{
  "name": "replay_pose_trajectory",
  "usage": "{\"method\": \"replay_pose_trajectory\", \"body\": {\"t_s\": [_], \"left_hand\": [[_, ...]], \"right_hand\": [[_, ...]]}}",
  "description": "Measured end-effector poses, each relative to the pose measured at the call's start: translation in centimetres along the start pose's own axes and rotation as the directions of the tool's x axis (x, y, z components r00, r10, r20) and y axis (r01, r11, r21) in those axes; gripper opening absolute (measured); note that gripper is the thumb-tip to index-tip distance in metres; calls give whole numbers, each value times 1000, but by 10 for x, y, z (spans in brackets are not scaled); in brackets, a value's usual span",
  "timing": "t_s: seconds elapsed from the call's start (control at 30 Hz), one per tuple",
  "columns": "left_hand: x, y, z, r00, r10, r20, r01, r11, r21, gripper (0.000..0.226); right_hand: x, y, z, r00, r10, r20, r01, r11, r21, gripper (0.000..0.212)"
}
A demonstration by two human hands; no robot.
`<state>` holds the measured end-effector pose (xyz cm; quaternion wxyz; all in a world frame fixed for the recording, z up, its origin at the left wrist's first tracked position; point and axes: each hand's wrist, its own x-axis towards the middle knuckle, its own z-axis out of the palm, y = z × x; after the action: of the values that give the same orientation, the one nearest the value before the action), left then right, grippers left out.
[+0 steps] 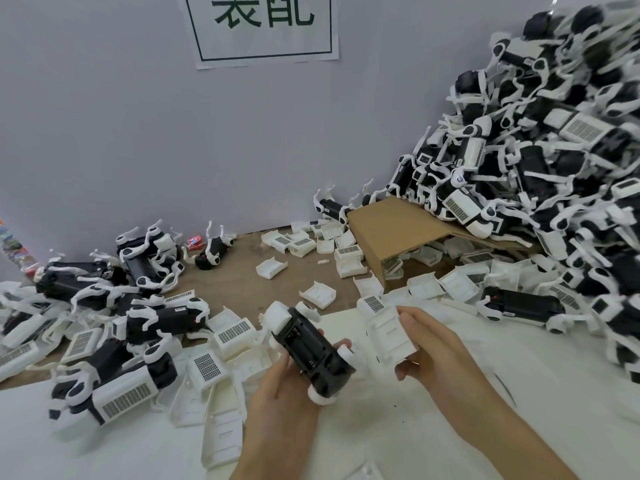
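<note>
Above the worktop point(381, 431), the left grip point(277, 388) clasps a black toy body point(313, 351), the right grip point(438, 344) a white shell point(386, 329); next, likely, the shell needs aligning and pressing on.

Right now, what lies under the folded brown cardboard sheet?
White plastic shell covers, some with black grille stickers, lie in shadow under the folded brown cardboard sheet. Whatever lies further back is covered.

A heap of toy bodies point(554, 161) rises far right, behind a cardboard box point(391, 233); other toys point(114, 393) lie left. Near centre, a body point(311, 351) sits left of a cover point(388, 327).
</note>
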<state>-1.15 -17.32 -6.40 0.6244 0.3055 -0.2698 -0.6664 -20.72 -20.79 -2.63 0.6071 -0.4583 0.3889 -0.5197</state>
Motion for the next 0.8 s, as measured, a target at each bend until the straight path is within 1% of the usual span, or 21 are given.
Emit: {"method": "replay_pose_trajectory", "body": {"t_s": [0.1, 0.13, 0.2, 0.3, 0.33, 0.43, 0.47, 0.5, 0.57, 0.6, 0.63, 0.7, 0.73, 0.77, 0.8], "left_hand": [[0, -3, 5, 997, 41, 64, -48, 994, 103, 34], [-1, -4, 6, 995, 52, 81, -64, 987, 150, 32], [-1, -6, 5, 993, 63, 96, -82, 973, 215, 36], [-1, -9, 3, 992, 70, 102, -97, 954, 284, 38], [-1, -10, 3, 992, 74, 101, -102, 945, 311, 38], [-1, -12, 3, 991, 70, 112, -107, 921, 375, 39], [-2, -12, 4, 991, 69, 115, -109, 914, 390, 41], [-2, -12, 4, 991, 70, 116, -112, 907, 405, 43], [-1, -12, 5, 990, 73, 118, -118, 891, 439, 44], [-1, -13, 5, 990, 74, 118, -120, 882, 455, 43], [-1, -13, 5, 991, 74, 112, -119, 875, 470, 43], [-1, -14, 5, 993, 67, 99, -107, 868, 484, 42], [-2, -14, 5, 993, 58, 103, -101, 869, 484, 41], [-2, -13, 5, 993, 46, 110, -94, 870, 484, 39], [-3, -13, 5, 993, 34, 112, -84, 870, 486, 38]], "right_hand": [[-3, -2, 1, 1000, -13, -3, 13, 1000, 1, 34], [-3, -3, 1, 999, -31, -10, 30, 999, -31, 36], [-5, -3, 3, 994, -104, -18, 102, 989, -111, 34], [-10, -5, 7, 973, -231, -6, 227, 960, -165, 18], [-11, -5, 9, 966, -260, -1, 255, 949, -186, 17], [-12, -3, 12, 936, -353, -18, 333, 898, -286, 26], [-13, -3, 13, 917, -398, -22, 368, 867, -337, 26], [-15, -2, 13, 888, -460, -4, 419, 812, -407, 30], [-18, -1, 13, 806, -580, 114, 540, 644, -543, 40], [-19, -1, 14, 767, -613, 189, 593, 565, -574, 44], [-20, 0, 16, 739, -624, 252, 632, 515, -580, 50], [-20, 3, 19, 701, -627, 341, 683, 450, -576, 59], [-20, 5, 20, 681, -626, 379, 702, 413, -579, 59], [-20, 7, 21, 672, -620, 405, 712, 393, -581, 59], [-20, 8, 21, 677, -610, 412, 713, 404, -573, 57]]}}
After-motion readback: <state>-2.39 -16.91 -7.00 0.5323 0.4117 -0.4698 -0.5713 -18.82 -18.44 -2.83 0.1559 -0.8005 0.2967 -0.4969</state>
